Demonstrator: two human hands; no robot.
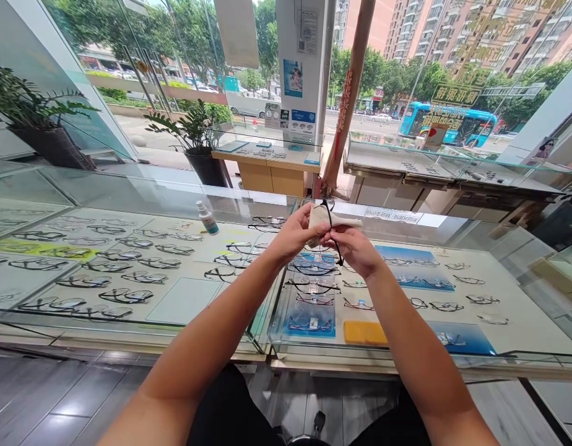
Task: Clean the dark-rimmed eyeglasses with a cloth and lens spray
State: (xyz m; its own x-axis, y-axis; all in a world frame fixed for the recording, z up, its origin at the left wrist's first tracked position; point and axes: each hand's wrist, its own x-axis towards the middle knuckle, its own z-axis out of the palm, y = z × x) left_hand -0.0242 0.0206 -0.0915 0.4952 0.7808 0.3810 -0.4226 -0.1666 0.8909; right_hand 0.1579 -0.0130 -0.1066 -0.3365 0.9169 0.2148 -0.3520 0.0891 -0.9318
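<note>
Glass display table spans mid-frame — and at dead centre, the left hand pinches a pale cloth, the right hand pinching dark eyeglasses!

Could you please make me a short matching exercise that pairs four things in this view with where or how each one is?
Things
1. thin black eyeglass frame
2. small white bottle with a blue-green label
3. flat yellow rectangular object
4. long blue bus

Places and states
A. partly hidden by the bare right forearm
B. outdoors, at the upper right of the view
C. held up, with a pale beige cloth behind it
D. standing to the left of the held frame

Right pairs: 1-C, 2-D, 3-A, 4-B
</note>
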